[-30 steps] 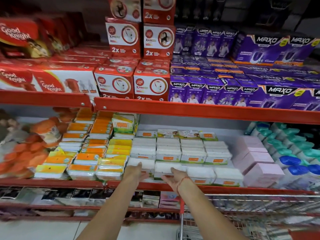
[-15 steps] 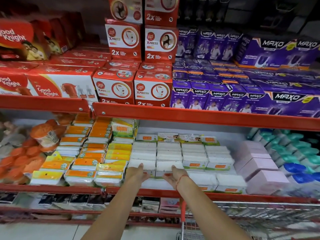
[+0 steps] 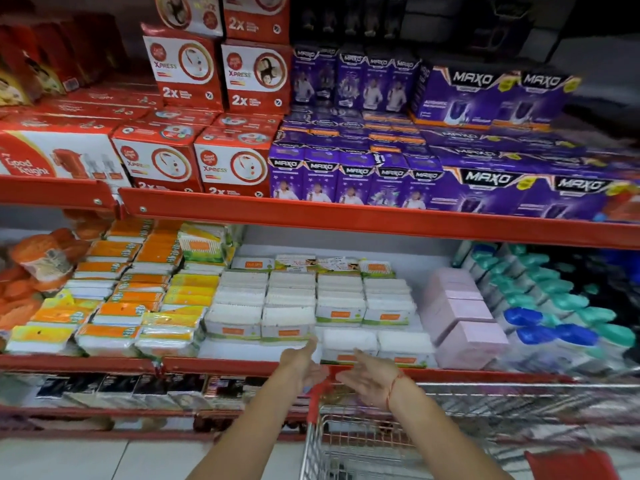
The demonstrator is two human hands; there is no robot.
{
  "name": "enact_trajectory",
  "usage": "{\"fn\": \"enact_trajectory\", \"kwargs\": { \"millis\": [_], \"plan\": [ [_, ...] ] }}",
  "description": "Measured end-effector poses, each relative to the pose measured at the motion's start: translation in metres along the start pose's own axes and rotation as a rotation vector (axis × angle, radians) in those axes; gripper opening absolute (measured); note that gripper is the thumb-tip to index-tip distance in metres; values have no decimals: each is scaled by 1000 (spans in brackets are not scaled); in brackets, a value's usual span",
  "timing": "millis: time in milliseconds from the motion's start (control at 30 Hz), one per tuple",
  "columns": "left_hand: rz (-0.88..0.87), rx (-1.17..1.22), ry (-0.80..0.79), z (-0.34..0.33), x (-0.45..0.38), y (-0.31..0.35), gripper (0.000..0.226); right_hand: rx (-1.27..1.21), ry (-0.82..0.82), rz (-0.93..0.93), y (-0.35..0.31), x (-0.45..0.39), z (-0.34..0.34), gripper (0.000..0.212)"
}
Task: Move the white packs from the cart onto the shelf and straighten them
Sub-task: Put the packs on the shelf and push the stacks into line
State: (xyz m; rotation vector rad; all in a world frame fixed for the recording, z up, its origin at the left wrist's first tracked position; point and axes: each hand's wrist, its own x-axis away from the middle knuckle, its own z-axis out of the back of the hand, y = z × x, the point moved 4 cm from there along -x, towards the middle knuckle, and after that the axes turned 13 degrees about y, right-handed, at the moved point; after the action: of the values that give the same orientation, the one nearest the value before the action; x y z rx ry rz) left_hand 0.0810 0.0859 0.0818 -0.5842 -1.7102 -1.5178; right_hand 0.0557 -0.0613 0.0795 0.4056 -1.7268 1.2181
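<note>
- Just short of the shelf lip (image 3: pixel 242 367), both of my hands hang released and empty: left hand (image 3: pixel 303 363) with its fingertips close to the front of the white packs (image 3: pixel 287 320), right hand (image 3: pixel 367 377) palm-up a little nearer me, above the cart (image 3: pixel 346 441).
- Those white packs sit in rows on the shelf, between the orange-and-yellow packs (image 3: pixel 114 317) on one side and the pink boxes (image 3: pixel 464 320) on the other; two more white packs (image 3: pixel 374 344) lie at the very front, next to the pink boxes.
- My read on handling: film-wrapped, light, somewhat soft. They should dent if pinched hard, and the wrap looks slippery. I would press flat palms against the two short ends, or nudge the front face, not claw the top.
- Open room: a bare strip of shelf floor lies before the left-hand white rows, so there is space there for another pack or for pulling rows forward.
- Edges to mind: the raised red lip can catch a sliding pack; the upper shelf beam (image 3: pixel 346 220) hangs low over the stack, limiting lift height.
- Cart contents are too blurred to tell.
</note>
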Motion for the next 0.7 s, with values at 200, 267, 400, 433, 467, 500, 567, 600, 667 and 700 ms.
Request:
{"fn": "enact_trajectory", "kwargs": {
  "millis": [200,267,400,433,467,500,567,600,667,700],
  "plan": [
    [11,39,-46,-46,9,-10,58,-141,199,82,-40,-16,81,48],
    [5,82,-10,-51,7,-6,52,-191,189,93,-53,-16,87,42],
    [-18,94,55,-54,1,6,47,-172,153,83,-65,-21,74,38],
    [-18,82,67,-55,0,9,47,-174,149,83,-67,-22,69,38],
    [-22,77,79,-55,-2,13,47,-176,145,82,-69,-23,65,37],
    [-29,80,94,-56,-4,16,47,-173,143,80,-71,-26,62,35],
    [-40,91,119,-58,-11,23,49,-166,129,77,-76,-32,60,30],
    [-42,87,125,-58,-15,26,50,-159,117,76,-77,-34,59,25],
    [-41,71,134,-59,-21,30,48,-138,115,72,-79,-37,56,13],
    [-41,71,137,-60,-23,30,47,-139,128,74,-79,-41,56,15]
  ]
}}
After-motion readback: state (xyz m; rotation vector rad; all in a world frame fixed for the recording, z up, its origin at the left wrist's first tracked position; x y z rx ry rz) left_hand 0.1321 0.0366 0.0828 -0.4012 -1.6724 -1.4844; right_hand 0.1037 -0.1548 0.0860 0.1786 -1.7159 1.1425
